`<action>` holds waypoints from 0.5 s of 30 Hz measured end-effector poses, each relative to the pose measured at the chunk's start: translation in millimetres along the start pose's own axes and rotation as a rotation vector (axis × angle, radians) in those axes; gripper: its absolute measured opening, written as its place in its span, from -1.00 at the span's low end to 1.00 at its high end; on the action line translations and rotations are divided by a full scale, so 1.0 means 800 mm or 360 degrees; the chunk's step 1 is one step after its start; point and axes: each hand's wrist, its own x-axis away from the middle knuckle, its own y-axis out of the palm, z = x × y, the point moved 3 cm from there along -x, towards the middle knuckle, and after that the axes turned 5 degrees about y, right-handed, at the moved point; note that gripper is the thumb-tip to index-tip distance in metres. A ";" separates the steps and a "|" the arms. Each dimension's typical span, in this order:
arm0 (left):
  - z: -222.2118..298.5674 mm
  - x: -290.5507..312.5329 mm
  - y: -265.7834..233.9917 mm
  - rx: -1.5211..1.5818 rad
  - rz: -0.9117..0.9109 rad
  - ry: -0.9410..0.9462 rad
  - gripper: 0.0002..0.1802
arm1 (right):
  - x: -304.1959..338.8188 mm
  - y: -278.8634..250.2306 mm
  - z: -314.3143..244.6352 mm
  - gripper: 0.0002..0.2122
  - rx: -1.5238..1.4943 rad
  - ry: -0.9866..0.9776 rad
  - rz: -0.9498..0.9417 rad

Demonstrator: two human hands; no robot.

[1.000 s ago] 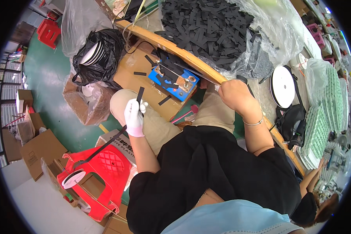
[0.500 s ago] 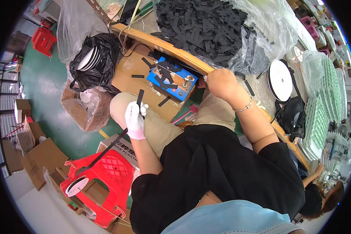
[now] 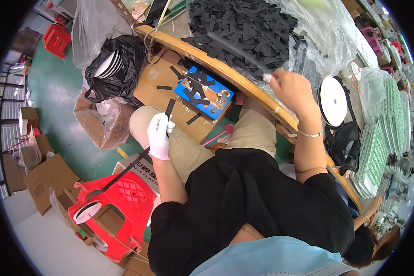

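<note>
Lg. worktable w/ smooth wooden edge (image 3: 202,54) runs above & right of the blue machine; on it, farther up from the machine, a big heap of flat matte blk pieces (image 3: 244,32), mostly rectangular, beside crinkly clear plastic. Red plastic stool (image 3: 131,193), lattice moulded in, is well below-left of the machine. Brown cardboard (image 3: 152,76), flat & partly shiny, lies under the machine. Blue machine (image 3: 200,106) itself is boxy, w/ metal fittings & blk strips scattered on top. Wh. disc-shaped reel (image 3: 332,101) stands well to its right.

R hand (image 3: 292,89), bare, is up-right of the machine, over the table edge; fingers curled, wh. tip at the end, pale blurred streak running off toward the heap. Can't tell if they grip it.

L hand (image 3: 158,135), in wh. knit-look glove, is below-left of the machine, thumb & fingers pinched tight on blk strap (image 3: 129,167): thin, flat, free end up, the rest slanting down to a sm. wh. reel (image 3: 87,213) by the stool.
</note>
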 end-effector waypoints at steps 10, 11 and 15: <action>0.059 -0.021 0.097 -0.0269 -0.0091 -0.0051 -0.83 | -0.032 0.065 0.053 -0.67 -0.0155 -0.0076 0.0576; 0.063 -0.022 0.106 -0.0304 -0.0113 -0.0049 -0.83 | -0.032 0.060 0.046 -0.69 -0.0146 -0.0218 0.0735; 0.063 -0.034 0.131 -0.0340 -0.0130 -0.0083 -0.83 | -0.061 0.068 -0.003 -0.79 -0.1195 -0.0383 -0.0067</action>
